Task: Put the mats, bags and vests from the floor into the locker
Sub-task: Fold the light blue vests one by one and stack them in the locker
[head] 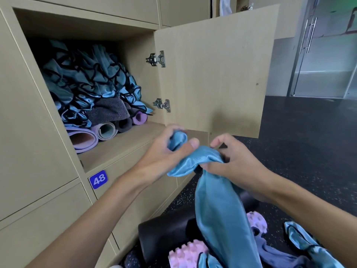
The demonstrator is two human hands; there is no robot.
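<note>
Held item: a shiny blue satin cloth (218, 209) is being held up in front of the open locker, above the floor. It is smooth with a sheen. The top is being bunched and the long lower part is hanging loose. Vest or bag cannot be told.
Left hand (164, 151): the bunched top fold is being gripped, with fingers curled round it and the thumb pressed on the cloth.
Right hand (237, 165): the cloth is being pinched between the thumb and curled fingers.
Locker: a beige wooden locker compartment (123, 144) is standing with its door (212, 74) swung open.
Inside: crumpled blue vests with black trim (87, 78) are lying piled over rolled purple mats (83, 139).
Floor: another blue black-trimmed vest (305, 242) is lying on the dark speckled floor (299, 151), near a black foam roller (164, 235).
</note>
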